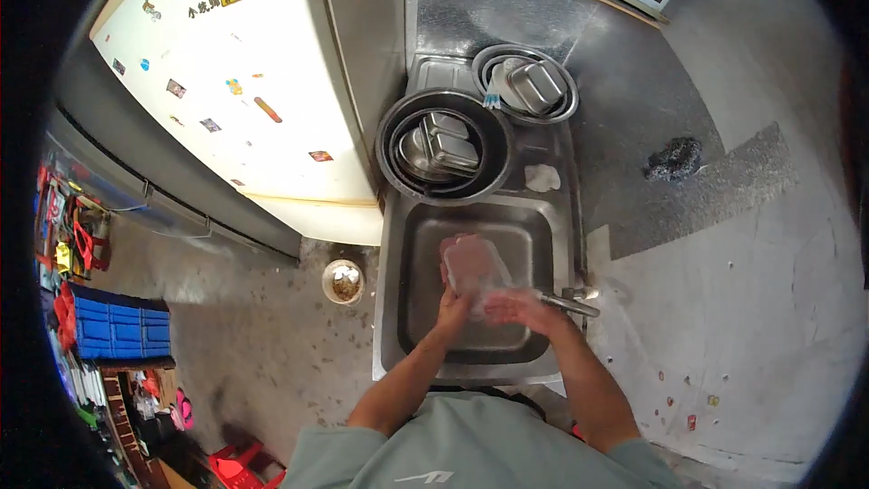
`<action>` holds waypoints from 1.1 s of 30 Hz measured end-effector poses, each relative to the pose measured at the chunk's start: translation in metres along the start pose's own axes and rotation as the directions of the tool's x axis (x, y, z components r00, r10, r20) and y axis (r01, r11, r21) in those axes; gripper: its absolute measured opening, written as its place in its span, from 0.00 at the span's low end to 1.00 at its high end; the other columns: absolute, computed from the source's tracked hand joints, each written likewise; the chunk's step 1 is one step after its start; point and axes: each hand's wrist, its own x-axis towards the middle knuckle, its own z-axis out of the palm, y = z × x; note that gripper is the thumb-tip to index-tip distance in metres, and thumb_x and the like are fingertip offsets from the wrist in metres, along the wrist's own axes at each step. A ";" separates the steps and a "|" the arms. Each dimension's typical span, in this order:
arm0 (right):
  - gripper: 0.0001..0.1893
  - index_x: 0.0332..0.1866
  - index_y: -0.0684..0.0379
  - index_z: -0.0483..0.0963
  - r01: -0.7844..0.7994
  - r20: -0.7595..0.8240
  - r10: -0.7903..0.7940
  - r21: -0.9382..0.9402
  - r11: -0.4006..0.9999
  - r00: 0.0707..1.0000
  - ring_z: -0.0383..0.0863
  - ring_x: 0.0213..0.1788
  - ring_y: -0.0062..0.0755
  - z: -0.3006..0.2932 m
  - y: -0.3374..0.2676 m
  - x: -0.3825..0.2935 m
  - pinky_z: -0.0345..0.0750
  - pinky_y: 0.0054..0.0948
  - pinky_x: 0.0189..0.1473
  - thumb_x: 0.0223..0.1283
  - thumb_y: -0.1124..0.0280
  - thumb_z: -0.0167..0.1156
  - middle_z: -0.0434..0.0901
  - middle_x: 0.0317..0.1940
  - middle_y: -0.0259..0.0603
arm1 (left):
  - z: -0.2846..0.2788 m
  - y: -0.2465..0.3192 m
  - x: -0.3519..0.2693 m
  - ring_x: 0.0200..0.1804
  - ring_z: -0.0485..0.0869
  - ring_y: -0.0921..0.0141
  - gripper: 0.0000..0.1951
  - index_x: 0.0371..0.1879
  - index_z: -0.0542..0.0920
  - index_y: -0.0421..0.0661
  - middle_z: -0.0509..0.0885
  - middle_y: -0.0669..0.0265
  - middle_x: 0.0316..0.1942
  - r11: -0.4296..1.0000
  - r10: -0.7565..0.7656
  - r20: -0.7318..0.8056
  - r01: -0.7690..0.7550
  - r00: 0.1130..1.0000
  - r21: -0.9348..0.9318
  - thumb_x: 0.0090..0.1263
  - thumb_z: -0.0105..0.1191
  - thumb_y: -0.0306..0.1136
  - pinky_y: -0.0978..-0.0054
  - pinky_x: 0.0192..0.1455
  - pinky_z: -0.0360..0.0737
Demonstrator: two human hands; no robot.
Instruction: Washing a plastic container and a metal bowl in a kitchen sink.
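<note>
My left hand (453, 311) holds a clear, shallow plastic container or lid (477, 266) over the stainless-steel sink (428, 326). Its fingers show through the clear plastic from behind. Beside the lower end of the plastic is my right hand (521, 309), blurred, with fingers stretched towards it; whether they touch cannot be made out. A metal faucet (574, 304) reaches in from the right wall, and my right hand covers or overlaps its outlet end. Running water is not clearly visible.
Beyond the basin, a large metal bowl (499, 173) and a second bowl (571, 98) hold metal pans. A white cloth or sponge (542, 178) lies on the drainboard. Left are a refrigerator (285, 47) and a bucket (343, 281) on the floor. A dark scouring pad (673, 159) is at right.
</note>
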 end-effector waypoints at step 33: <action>0.22 0.55 0.61 0.70 0.129 -0.264 -0.123 0.005 0.992 0.957 0.76 0.53 0.33 -0.014 0.011 0.003 0.73 0.34 0.54 0.62 0.56 0.54 0.76 0.50 0.41 | 0.007 0.019 0.000 0.40 0.77 0.72 0.20 0.60 0.64 0.42 0.79 0.64 0.41 0.854 0.290 0.105 -0.307 0.951 0.420 0.72 0.43 0.35 0.75 0.42 0.76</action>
